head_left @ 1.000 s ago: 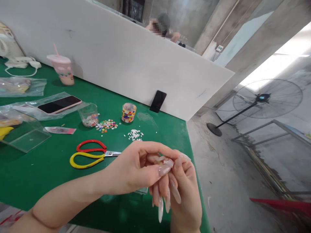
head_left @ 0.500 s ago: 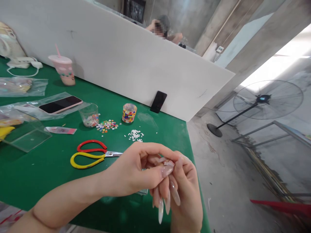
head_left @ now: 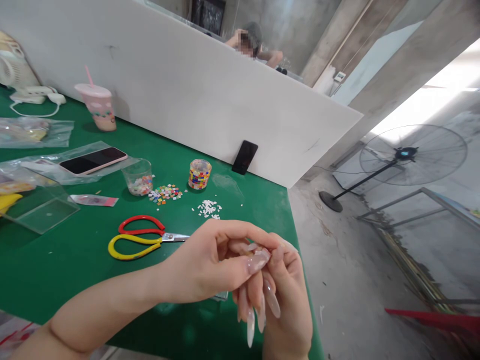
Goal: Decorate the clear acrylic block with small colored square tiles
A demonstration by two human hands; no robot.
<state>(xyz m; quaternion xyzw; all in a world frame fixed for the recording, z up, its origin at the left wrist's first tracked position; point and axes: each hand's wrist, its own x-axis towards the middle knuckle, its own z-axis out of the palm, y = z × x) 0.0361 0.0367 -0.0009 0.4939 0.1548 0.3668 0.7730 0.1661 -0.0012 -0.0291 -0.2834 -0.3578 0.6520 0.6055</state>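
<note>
Left hand (head_left: pixel 215 262) meets right hand (head_left: pixel 290 282), both pinching a small, half-hidden piece (head_left: pixel 264 253); light pressure should suit. Multicoloured cup (head_left: pixel 199 178) stands at eleven o'clock.

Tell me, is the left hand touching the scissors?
Cannot tell. In the head view, the scissors run behind the left hand, which hides their far end and any contact or gap there.

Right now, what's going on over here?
A person's left hand and right hand meet over the green table. Something tiny may be pinched there, but it's too hidden to tell. Scissors lie partly behind the left hand. Beyond are piles of white bits and coloured bits, a cup with bits inside, and a colourful jar.
</note>
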